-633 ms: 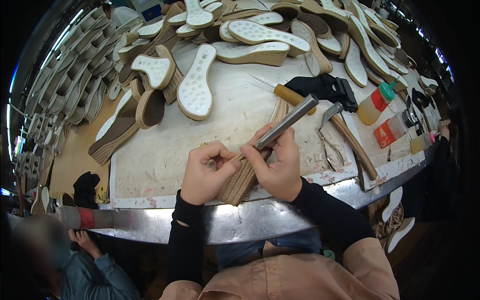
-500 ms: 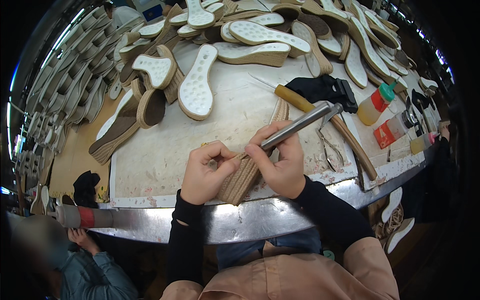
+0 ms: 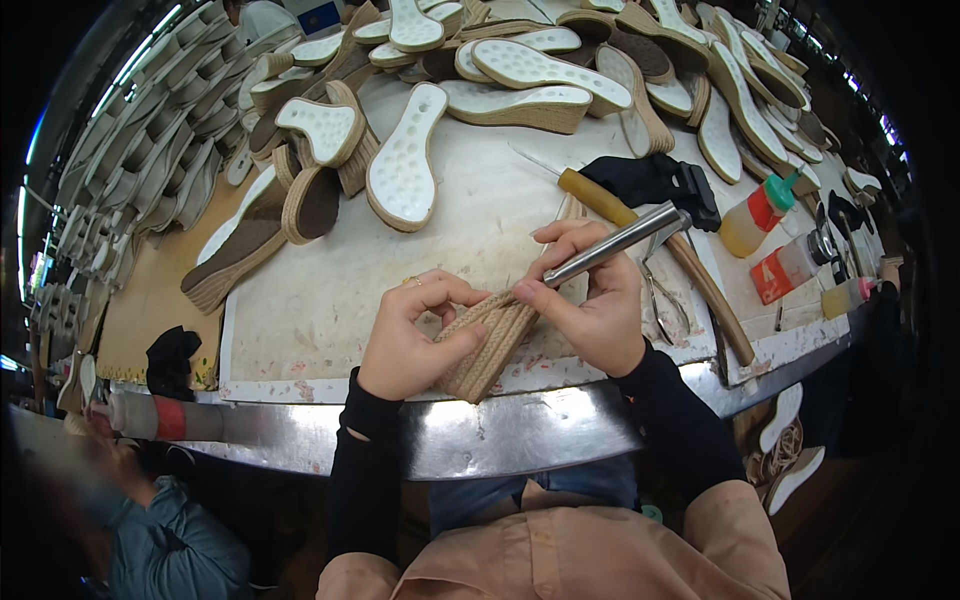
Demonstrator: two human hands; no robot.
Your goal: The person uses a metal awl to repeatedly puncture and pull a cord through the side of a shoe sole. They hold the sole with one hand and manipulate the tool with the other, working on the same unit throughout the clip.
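Note:
A wedge shoe sole (image 3: 482, 368) wrapped in tan braided rope stands at the table's front edge between my hands. My left hand (image 3: 410, 340) pinches its left side near the top, thumb pressed on the braid. In my right hand (image 3: 605, 315) lies a silver metal rod-shaped tool (image 3: 622, 240), slanting up to the right, its lower end near the sole's top edge. The thumb and fingers of that hand also reach the braid. The tool's tip is too small to make out.
A wooden-handled awl (image 3: 595, 195), a hammer (image 3: 715, 290) and pliers (image 3: 655, 300) lie to the right, with a green-capped glue bottle (image 3: 757, 213) beyond. Piled wedge soles (image 3: 545, 75) fill the back. At lower left sits another person (image 3: 175, 540), near a grey cylinder (image 3: 165, 416).
My right hand and the metal tool have shifted right, away from my left hand, with the fingers more spread. The other person's arm has moved. The whole view has shifted slightly.

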